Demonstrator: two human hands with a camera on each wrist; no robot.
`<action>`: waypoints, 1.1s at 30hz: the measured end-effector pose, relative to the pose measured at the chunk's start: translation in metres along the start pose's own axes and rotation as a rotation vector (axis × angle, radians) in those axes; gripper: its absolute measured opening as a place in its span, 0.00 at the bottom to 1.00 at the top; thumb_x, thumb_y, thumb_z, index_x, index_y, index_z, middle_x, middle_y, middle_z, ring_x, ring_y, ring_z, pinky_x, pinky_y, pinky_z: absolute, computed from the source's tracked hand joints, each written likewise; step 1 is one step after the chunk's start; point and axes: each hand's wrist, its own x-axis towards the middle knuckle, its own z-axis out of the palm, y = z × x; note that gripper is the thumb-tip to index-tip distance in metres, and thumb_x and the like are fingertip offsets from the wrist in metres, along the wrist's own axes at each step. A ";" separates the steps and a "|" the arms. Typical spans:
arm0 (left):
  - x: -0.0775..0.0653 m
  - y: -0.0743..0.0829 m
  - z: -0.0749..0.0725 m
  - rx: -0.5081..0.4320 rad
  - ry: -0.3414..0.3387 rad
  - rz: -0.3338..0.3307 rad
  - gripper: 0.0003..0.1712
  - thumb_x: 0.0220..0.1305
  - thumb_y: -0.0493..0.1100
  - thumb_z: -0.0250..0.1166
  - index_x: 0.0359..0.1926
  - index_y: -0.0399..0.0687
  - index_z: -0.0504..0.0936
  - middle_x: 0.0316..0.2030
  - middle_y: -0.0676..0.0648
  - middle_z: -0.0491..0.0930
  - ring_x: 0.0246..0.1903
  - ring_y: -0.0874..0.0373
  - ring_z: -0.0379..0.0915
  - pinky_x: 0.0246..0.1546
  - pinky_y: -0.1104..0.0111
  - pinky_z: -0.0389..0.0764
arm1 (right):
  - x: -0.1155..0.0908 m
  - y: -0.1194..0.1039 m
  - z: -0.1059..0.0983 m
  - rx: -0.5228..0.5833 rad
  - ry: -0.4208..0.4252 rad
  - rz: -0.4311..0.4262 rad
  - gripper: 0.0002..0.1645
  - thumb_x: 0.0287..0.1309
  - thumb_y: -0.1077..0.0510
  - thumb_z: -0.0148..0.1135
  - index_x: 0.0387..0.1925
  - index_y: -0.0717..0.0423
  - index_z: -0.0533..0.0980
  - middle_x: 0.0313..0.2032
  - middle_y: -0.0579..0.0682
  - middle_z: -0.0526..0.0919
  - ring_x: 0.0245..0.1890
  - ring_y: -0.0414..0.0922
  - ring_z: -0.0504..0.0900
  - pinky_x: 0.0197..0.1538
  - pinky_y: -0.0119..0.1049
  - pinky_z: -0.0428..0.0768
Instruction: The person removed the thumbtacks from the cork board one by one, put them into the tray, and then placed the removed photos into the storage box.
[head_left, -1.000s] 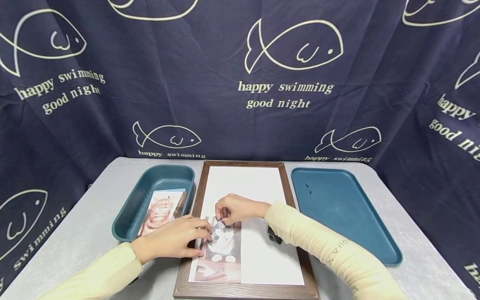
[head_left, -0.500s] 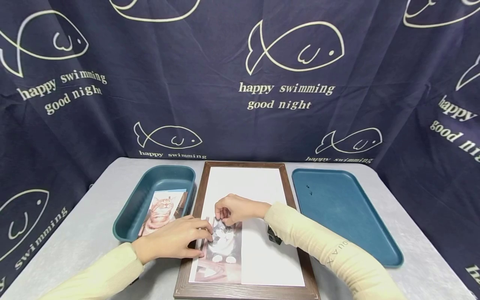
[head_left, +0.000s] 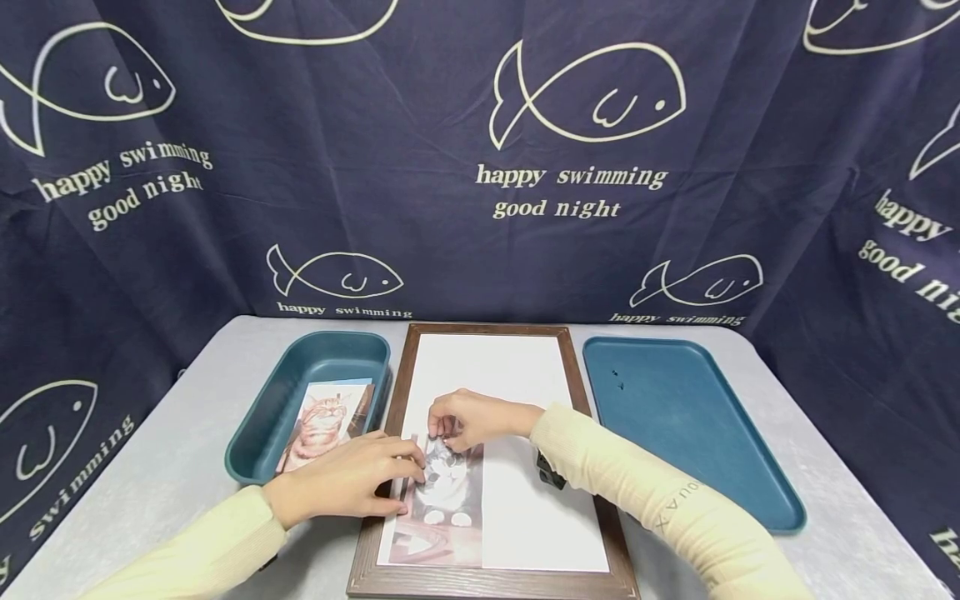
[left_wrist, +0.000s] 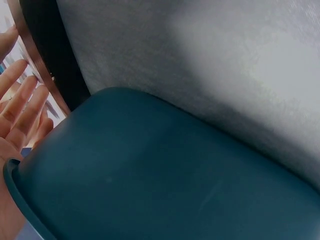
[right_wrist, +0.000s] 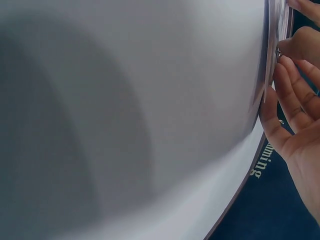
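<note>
A cat photo [head_left: 444,508] lies over the lower left part of a white board [head_left: 517,375] with a brown wooden frame. My left hand [head_left: 352,477] rests its spread fingertips on the photo's left side; in the left wrist view its fingers [left_wrist: 22,112] look fairly straight. At the photo's top edge, my right hand [head_left: 472,419] pinches a small pin [right_wrist: 278,52] between thumb and fingers, mostly hidden by them. The photo is seen edge-on in the right wrist view, close to the fingertips.
A deep teal bin [head_left: 255,417] on the left holds more photos, the top one a cat picture [head_left: 322,425]. On the right lies a flat teal tray [head_left: 675,417] with a few tiny dark pieces [head_left: 618,385]. A dark blue fish-print curtain [head_left: 420,125] hangs behind the table.
Both hands stay in nearly the same place on the photo. The right fingertips shift only very slightly at its top edge.
</note>
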 end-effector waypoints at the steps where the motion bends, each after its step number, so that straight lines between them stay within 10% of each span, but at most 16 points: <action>1: 0.000 0.000 0.000 0.001 0.002 0.003 0.17 0.52 0.56 0.65 0.41 0.56 0.80 0.44 0.57 0.76 0.43 0.65 0.73 0.45 0.67 0.72 | 0.000 0.000 0.000 -0.004 0.000 -0.003 0.10 0.44 0.68 0.63 0.33 0.58 0.76 0.32 0.48 0.78 0.31 0.38 0.75 0.36 0.21 0.73; 33: 0.000 -0.001 0.001 -0.004 0.007 -0.001 0.17 0.52 0.56 0.66 0.41 0.56 0.80 0.44 0.57 0.76 0.43 0.66 0.73 0.44 0.68 0.72 | 0.000 0.002 0.003 -0.014 -0.008 -0.010 0.09 0.47 0.67 0.62 0.33 0.56 0.77 0.30 0.47 0.78 0.30 0.37 0.75 0.35 0.20 0.73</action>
